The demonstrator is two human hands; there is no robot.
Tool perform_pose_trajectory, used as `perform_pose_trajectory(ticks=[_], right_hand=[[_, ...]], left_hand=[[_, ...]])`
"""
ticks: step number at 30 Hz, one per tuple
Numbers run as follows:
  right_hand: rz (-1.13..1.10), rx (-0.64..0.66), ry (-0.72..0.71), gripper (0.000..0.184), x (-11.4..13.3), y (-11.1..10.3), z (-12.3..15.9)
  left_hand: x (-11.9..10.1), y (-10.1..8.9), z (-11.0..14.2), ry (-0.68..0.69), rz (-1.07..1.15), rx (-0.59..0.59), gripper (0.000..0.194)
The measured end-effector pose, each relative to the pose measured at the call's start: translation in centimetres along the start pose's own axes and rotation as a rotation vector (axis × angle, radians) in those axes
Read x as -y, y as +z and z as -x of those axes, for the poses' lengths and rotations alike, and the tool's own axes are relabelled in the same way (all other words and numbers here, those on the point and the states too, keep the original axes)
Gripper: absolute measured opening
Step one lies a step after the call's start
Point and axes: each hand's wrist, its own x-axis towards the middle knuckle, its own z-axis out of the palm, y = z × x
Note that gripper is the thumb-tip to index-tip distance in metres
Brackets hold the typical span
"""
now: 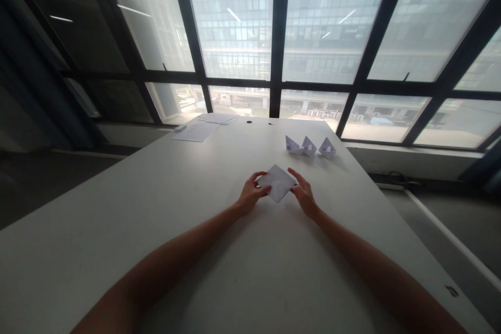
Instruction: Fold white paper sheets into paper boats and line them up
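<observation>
A white paper [277,182], folded into a small diamond shape, is held just above the table. My left hand [252,191] pinches its left corner, thumb on the near face and fingers behind. At the right corner, my right hand [304,193] grips the edge low down while its index finger sticks up, apart from the paper. Beyond my right hand, three folded paper boats [293,146] stand in a row, the left two close together and the third [327,148] a little apart.
The long white table [219,282] stretches toward large windows [238,21]. Flat white paper sheets [195,131] lie at its far left. Small dark round spots [249,122] show near the far edge. A small dark label [451,290] is at the near right.
</observation>
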Motion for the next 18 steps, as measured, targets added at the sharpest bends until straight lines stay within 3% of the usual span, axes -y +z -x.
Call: perform_pose_trajectory(ticks=[3, 6, 13, 16, 18], right_hand=[[-0.08, -0.051, 0.16, 0.063, -0.3, 0.0, -0.3], [0.021, -0.079, 0.192, 0.068, -0.4, -0.1, -0.4], [0.157, -0.083, 0.119, 0.058, -0.2, -0.1, -0.3], [0.21, -0.079, 0.112, 0.054, -0.3, 0.0, -0.2], [0.229, -0.084, 0.118, 0.052, -0.4, 0.1, -0.1]], left_hand=[[0.0, -0.1, 0.0, 0.065, -0.027, 0.015, 0.092], [-0.1, 0.0, 0.1, 0.063, -0.07, 0.057, 0.101], [0.3, 0.1, -0.1, 0.0, -0.1, 0.018, 0.089], [1.0, -0.2, -0.4, 0.049, -0.212, 0.006, 0.077], [1.3, -0.3, -0.4, 0.148, -0.407, -0.023, 0.065]])
